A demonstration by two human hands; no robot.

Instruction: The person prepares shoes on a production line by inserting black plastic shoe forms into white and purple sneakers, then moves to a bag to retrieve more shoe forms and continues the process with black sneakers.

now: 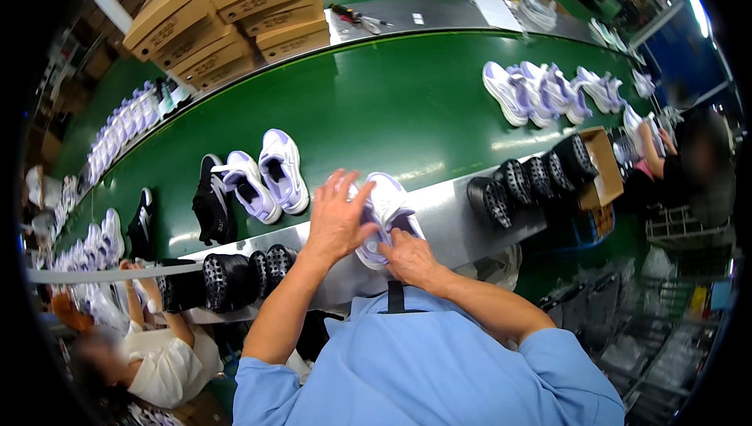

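Observation:
A white and lavender sneaker (389, 198) lies in front of me at the near edge of the green conveyor belt, its toe pointing away. My right hand (411, 257) grips it at the collar, fingers bent into the foot opening. Over its left side hovers my left hand (338, 218), fingers spread apart; whether they touch the shoe I cannot tell. White and lavender parts also show between my hands, and it is unclear if a second sneaker lies there. Just left stand a matching pair of sneakers (282, 171) and a black shoe (213, 203).
Black studded shoe forms (227, 281) line the metal ledge left of me, and more forms (536, 183) stand right beside an open carton (601, 167). Several sneakers (533, 93) sit farther right. Stacked shoeboxes (258, 3) rise beyond the belt. Co-workers (168, 355) work on both sides.

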